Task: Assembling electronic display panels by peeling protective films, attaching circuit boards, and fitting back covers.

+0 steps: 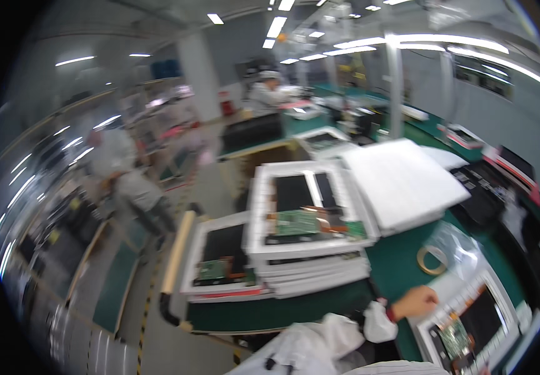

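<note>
One hand [415, 302] at foam tray [454, 290] edge, tape ring [432, 260] near

A stack of trays [310, 250] sits at the frame's centre on the table [395, 265]; a lower tray [220, 262] lies just left of it; foam sheets [401, 184] lie upper right of the stack; a tape ring [431, 260] lies right of it; the left hand [415, 302] rests at lower right, touching another tray [470, 325].

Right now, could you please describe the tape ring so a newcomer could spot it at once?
Start at the green table. Between the tall stack of white trays and the tray under the left hand lies the tape ring. It is the only small, tan, hollow circle there.
</note>
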`<state>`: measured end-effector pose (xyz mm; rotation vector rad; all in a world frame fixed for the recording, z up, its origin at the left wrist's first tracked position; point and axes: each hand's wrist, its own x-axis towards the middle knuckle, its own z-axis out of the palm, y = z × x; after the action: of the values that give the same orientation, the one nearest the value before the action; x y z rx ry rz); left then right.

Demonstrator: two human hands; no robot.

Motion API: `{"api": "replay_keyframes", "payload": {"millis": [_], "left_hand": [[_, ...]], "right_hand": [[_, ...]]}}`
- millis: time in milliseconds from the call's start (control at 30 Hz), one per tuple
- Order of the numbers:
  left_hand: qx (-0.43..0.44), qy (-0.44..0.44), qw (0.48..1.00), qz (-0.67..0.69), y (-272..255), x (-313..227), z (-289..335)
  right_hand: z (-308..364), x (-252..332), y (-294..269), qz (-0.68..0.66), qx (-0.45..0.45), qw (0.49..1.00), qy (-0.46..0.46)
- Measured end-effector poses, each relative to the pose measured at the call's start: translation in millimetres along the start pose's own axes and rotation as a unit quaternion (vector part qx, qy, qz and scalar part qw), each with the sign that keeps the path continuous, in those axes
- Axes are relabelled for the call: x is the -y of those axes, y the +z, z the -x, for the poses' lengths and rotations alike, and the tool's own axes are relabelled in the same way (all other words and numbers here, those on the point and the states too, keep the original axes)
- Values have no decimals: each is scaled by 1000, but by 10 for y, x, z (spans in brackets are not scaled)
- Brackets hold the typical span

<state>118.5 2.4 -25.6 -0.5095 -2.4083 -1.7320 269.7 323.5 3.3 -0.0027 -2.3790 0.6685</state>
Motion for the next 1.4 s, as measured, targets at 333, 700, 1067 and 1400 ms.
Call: {"api": "replay_keyframes", "payload": {"millis": [333,700,1067,1400], "left_hand": [[-31,7,999,-37,119,-1214,-107],[224,54,936,-265,928,-1011,-417],[240,56,944,-218,1039,-1196,-356],[496,9,856,142,1686,-1671,1175]], "right_hand": [[-612,499,-82,-379,130,885,238],[-212,160,-370,-300,77,916,253],[-260,109,-715,-335,-61,910,235],[-340,691,-1411,-518,-381,765,38]]}}
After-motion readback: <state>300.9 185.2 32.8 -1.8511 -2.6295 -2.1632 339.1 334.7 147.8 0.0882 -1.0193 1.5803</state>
